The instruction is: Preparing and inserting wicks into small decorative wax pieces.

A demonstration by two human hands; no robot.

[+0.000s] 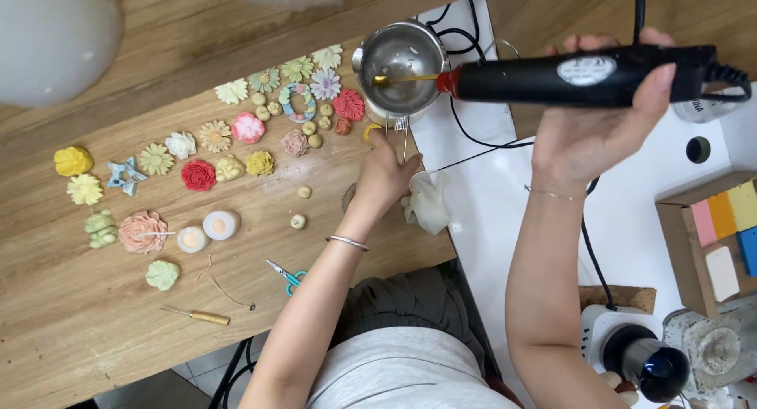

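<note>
- Overhead, head view: right hand (603,113) wrapped around a black heat tool (583,76), held level; its brass tip points into a small metal pot (400,62).
- Pot stands at the far edge of the wooden table (71,314), beside a white surface (489,212).
- Left hand (384,175) reaches to the pot's base, fingers bunched at a thin wire piece (400,133); exact pinch cannot be told.
- Crumpled white cloth (428,202) just beside the left hand.
- Many small wax flowers (199,175) spread across the table, well left of the pot.
- Blue scissors (285,274) lie near the left forearm.
- Box of coloured blocks (721,236) at far right.
</note>
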